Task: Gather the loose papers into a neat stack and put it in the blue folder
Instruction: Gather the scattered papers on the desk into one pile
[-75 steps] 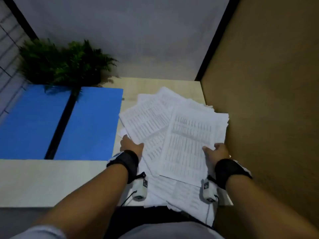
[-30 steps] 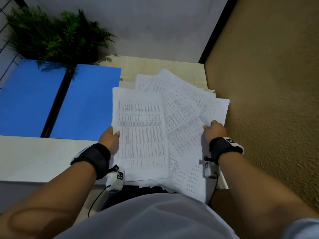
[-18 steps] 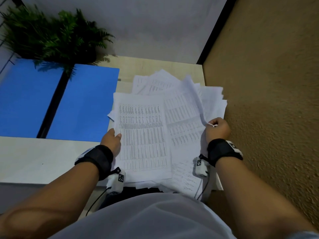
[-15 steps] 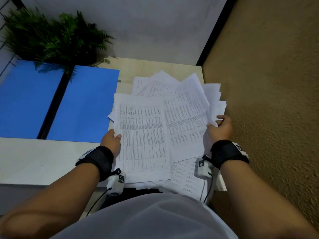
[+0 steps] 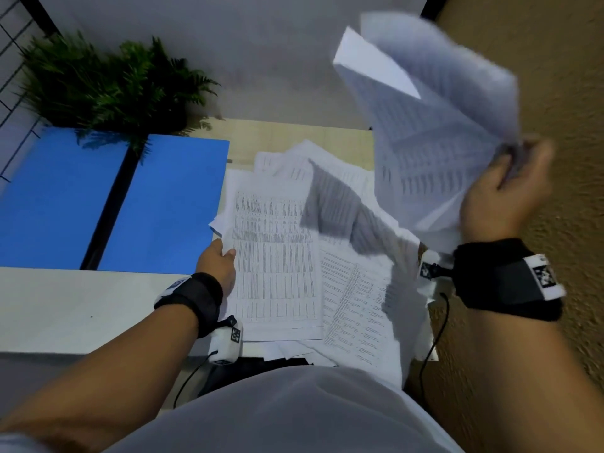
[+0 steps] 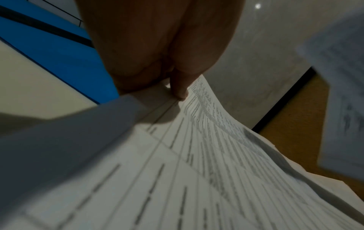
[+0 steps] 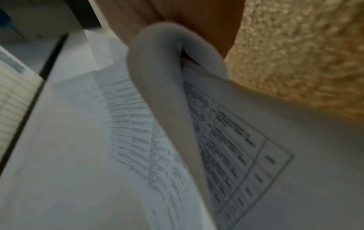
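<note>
lifted now, blurred sheets [image 5: 434, 132] hide right hand [image 5: 510, 194] fingers gripping them; left hand [image 5: 217, 261] pinches the pile [image 5: 277, 256].

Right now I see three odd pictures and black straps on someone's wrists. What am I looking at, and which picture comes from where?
There is no machine here: a person works with bare hands and wears three cameras. The wide picture comes from the head, looking down. The other two come from the black wrist straps and look along each hand.

On the table lie an open blue folder beside a fern, and a messy spread of printed papers.

The left hand pinches the edge of the top sheet; its wrist view shows the thumb on that paper. The right hand has a bunch of sheets in its grip, lifted off the table and blurred by motion.
</note>
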Available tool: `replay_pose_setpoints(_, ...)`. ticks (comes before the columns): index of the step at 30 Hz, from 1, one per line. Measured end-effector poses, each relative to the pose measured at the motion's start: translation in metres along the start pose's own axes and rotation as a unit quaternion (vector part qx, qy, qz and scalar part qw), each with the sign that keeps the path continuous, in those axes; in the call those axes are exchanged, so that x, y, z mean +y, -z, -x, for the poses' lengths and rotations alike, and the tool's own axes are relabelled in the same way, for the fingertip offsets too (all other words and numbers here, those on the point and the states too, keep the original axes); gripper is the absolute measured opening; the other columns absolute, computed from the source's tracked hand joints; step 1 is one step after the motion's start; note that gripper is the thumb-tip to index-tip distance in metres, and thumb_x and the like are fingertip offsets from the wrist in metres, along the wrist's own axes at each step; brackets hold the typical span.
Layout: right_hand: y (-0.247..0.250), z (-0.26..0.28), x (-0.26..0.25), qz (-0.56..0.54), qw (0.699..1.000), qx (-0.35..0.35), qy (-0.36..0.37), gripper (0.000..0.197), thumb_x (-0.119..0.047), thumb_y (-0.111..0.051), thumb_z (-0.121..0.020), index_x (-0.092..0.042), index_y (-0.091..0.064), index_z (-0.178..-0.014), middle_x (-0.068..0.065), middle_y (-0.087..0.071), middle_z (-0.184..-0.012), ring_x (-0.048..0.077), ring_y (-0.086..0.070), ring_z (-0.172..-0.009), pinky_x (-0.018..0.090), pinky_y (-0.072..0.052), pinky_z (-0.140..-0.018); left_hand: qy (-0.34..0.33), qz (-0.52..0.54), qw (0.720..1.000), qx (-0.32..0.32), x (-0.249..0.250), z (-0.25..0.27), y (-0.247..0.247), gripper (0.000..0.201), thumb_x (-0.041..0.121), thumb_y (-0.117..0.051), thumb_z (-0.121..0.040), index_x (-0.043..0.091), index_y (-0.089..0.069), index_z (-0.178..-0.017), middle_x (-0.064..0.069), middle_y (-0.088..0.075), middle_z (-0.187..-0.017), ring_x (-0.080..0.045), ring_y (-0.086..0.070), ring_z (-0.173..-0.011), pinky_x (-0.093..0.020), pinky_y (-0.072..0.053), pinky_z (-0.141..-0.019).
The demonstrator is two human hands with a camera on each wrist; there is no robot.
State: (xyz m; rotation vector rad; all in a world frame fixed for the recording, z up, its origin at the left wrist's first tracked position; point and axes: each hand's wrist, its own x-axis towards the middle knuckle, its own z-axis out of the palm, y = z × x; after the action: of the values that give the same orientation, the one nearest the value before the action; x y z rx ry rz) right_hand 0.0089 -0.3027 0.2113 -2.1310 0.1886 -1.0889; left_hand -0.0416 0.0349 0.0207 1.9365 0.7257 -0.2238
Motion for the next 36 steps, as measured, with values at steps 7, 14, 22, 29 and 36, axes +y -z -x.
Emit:
replay_pose_setpoints(7,-0.032,0.005,-0.006,-0.039,0.980,-0.141,-0.132,0.013,-0.016,-0.049,-0.094,-0.015,-0.056,-0.105,0.002,-0.056,-0.096,0.011,-0.053,-0.088,0.014,-0.041,-0.073,-0.039,-0.008,0.999,-0.014,0.005,0.000,0.002,0.029,0.014,-0.044,-0.099,0.007,-0.056,-0.125,-0.015,-0.062,-0.124,-0.033,-0.058,-0.114,-0.040,-0.046,-0.099)
replay_pose_setpoints(14,-0.100,0.118,0.042,-0.025,0.878,-0.394,-0.271,0.025,-0.012,-0.047,-0.098,-0.005,-0.054,-0.121,0.004,-0.057,-0.108,0.023,-0.056,-0.101,0.028,-0.043,-0.087,0.038,0.081,0.994,-0.059,0.010,0.010,-0.001,0.042,0.039,-0.037,-0.102,0.019,-0.046,-0.138,-0.006,-0.052,-0.139,-0.028,-0.047,-0.131,-0.040,-0.033,-0.113)
replay_pose_setpoints(22,-0.115,0.160,0.056,0.012,0.811,-0.535,-0.239,0.031,-0.024,-0.048,-0.098,-0.010,-0.056,-0.125,0.008,-0.059,-0.114,0.027,-0.055,-0.107,0.032,-0.043,-0.092,0.049,0.087,0.992,-0.082,0.003,0.022,-0.012,0.036,0.016,-0.062,-0.093,0.014,-0.048,-0.125,-0.006,-0.061,-0.127,-0.025,-0.059,-0.114,-0.034,-0.045,-0.090)
replay_pose_setpoints(29,-0.088,0.119,0.098,0.303,0.697,-0.640,-0.116,0.059,-0.050,-0.079,-0.068,-0.014,-0.056,-0.109,0.002,-0.056,-0.101,0.027,-0.056,-0.104,0.039,-0.045,-0.090,0.058,0.083,0.995,-0.007,-0.031,-0.008,0.009,0.041,0.005,-0.056,-0.086,0.010,-0.052,-0.127,-0.011,-0.058,-0.124,-0.027,-0.057,-0.115,-0.038,-0.043,-0.101)
replay_pose_setpoints(36,-0.072,0.097,0.105,0.057,0.788,-0.523,-0.320,0.017,-0.009,-0.061,-0.090,0.006,-0.057,-0.084,0.016,-0.052,-0.076,0.025,-0.055,-0.071,0.025,-0.042,-0.055,0.034,0.154,0.986,0.048,-0.008,-0.010,0.032,0.038,-0.005,-0.042,-0.094,0.006,-0.054,-0.129,-0.009,-0.061,-0.115,-0.025,-0.059,-0.102,-0.033,-0.045,-0.090)
